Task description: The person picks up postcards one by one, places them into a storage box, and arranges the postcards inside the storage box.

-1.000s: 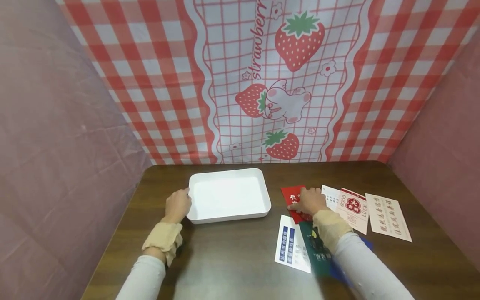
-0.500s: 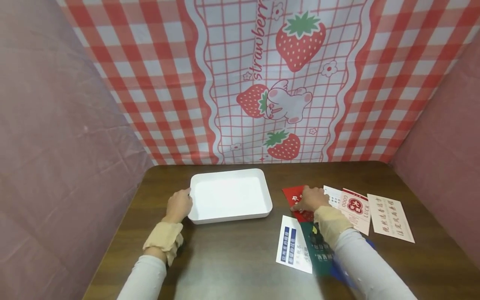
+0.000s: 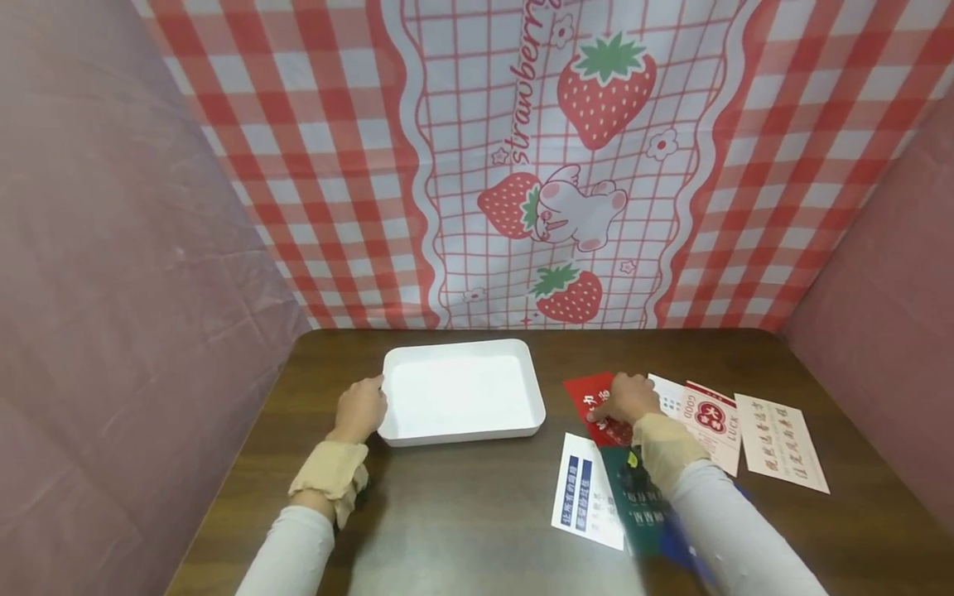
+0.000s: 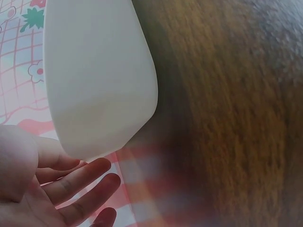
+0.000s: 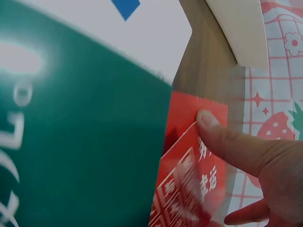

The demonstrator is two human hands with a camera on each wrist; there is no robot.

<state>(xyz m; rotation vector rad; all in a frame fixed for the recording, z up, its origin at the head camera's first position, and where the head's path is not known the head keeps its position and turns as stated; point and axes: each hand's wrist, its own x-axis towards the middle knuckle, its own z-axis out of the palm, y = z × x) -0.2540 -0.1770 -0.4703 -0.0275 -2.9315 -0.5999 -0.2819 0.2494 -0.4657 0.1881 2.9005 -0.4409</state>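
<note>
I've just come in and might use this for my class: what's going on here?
A person's left hand touches one end of a white tray, while the right hand has its thumb on a red card. More cards, among them a green card, lie near it on the wooden table. No card is in the tray.

Head view looked forward-down from behind left hand and right hand; close wrist views faced them, sharing the tray.

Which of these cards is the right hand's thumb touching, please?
The red card with white characters: the right hand has its thumb on it. No other card has a red background.
</note>
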